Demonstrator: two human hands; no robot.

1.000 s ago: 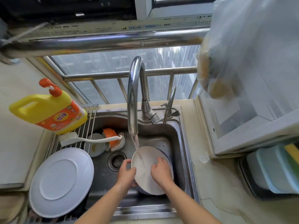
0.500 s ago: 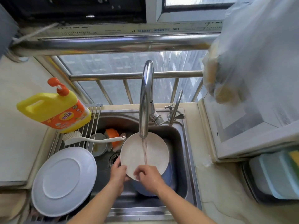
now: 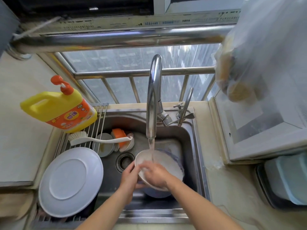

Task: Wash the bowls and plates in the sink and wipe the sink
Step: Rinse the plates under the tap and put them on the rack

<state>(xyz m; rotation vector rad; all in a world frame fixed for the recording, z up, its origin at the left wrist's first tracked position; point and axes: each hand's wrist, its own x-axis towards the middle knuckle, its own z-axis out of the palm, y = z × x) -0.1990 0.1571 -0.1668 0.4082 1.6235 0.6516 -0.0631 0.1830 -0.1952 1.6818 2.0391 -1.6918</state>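
Note:
A white plate (image 3: 167, 163) sits tilted under the running tap (image 3: 153, 100) inside the steel sink (image 3: 192, 146). My left hand (image 3: 128, 177) grips its left rim. My right hand (image 3: 155, 175) lies flat on the plate's face, blurred with motion. A blue dish (image 3: 157, 194) lies beneath it. Several small bowls, one orange (image 3: 118, 133), are stacked at the sink's back left. A large white plate (image 3: 69, 181) rests upside down on the roll-up rack at the left.
A white dish brush (image 3: 99, 139) lies across the rack and bowls. A yellow detergent bottle (image 3: 59, 110) stands at the back left. The drain (image 3: 125, 161) is open. A plastic bag (image 3: 259, 52) hangs at the upper right; a pale blue tub (image 3: 285, 178) sits on the right counter.
The plate has dropped lower and tilted flatter under the stream. My right hand moved from its lower edge onto its face and rubs it.

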